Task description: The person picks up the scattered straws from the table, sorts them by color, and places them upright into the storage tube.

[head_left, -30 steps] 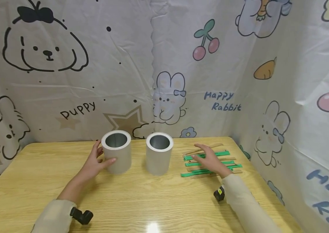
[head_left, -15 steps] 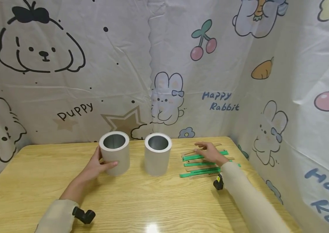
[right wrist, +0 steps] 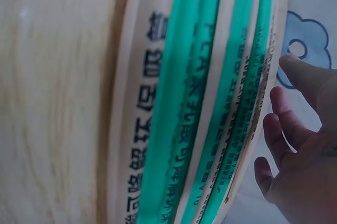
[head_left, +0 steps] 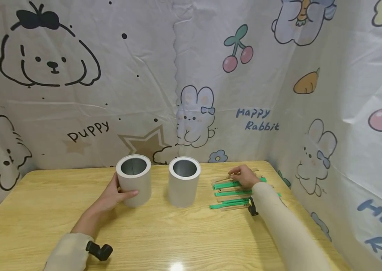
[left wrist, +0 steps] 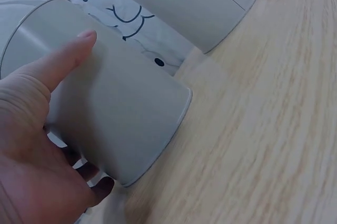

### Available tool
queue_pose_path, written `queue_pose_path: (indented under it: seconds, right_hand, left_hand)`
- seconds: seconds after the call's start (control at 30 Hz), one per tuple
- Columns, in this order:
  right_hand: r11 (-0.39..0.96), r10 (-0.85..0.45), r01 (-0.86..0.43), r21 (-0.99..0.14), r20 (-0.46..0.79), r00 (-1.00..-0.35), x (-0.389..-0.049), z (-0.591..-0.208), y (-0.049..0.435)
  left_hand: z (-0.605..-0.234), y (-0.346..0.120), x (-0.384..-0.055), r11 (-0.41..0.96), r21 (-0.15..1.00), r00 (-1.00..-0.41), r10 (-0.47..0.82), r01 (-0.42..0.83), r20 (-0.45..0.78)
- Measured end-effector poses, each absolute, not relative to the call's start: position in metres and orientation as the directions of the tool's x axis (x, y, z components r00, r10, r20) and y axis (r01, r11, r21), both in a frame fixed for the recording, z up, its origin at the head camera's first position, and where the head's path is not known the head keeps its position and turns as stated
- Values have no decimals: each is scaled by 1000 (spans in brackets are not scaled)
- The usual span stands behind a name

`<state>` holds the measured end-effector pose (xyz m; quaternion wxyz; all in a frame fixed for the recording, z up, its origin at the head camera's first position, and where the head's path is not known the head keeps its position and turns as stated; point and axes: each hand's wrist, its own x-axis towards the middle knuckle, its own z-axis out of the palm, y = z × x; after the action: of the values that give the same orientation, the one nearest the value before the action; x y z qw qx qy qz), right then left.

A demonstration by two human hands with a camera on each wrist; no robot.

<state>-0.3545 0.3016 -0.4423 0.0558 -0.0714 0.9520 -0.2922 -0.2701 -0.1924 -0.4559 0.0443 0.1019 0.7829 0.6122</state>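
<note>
My left hand (head_left: 111,194) grips a white cylindrical canister (head_left: 141,192) from its left side, thumb across the front and fingers round the back. The canister stands upright on the table, its grey inside showing through a wide white rim. Over the far side of a row of wrapped straws is my right hand (head_left: 244,176), its fingers bent down close to the farthest brown straw (head_left: 220,179). In the right wrist view the thumb and fingers are apart, with nothing between them. Green-wrapped straws (right wrist: 184,103) and brown ones lie side by side, with printed lettering.
A second white canister (head_left: 183,194) stands upright just right of the held one. The wood-grain table (head_left: 164,237) ends at a cloth backdrop (head_left: 137,101) printed with cartoon animals, which also closes off the right side.
My right hand has moved away from me, from above the middle of the straws to the farthest one, with its fingers drawing closer together. The left hand's thumb has settled against its canister.
</note>
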Motion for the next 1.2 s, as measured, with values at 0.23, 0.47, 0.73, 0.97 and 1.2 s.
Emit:
queue_pose_path:
  seconds: [0.23,0.47,0.73,0.97,1.2]
  right_hand:
    - [868,-116,-74,-491,-56,-992,-359,-444,300]
    - [910,-104,-87,-405,-20,-994,-365,-448,294]
    - [920,-121,-121,-372,24,-992,-365,-450,295]
    - [890,-161,-194,-413,112,-980,-363,-443,291]
    - [825,-105,-193,-532,190,-976,-361,-429,287]
  left_hand:
    - [-457,-192,-271,259,961,-977,210,94,38]
    - [-457,-195,-270,277,958,-977,213,70,10]
    - [-457,-193,-269,280,958,-976,218,65,3]
    - [-456,-195,-270,286,956,-976,217,71,7]
    - [-458,-195,-271,277,958,-976,217,68,7]
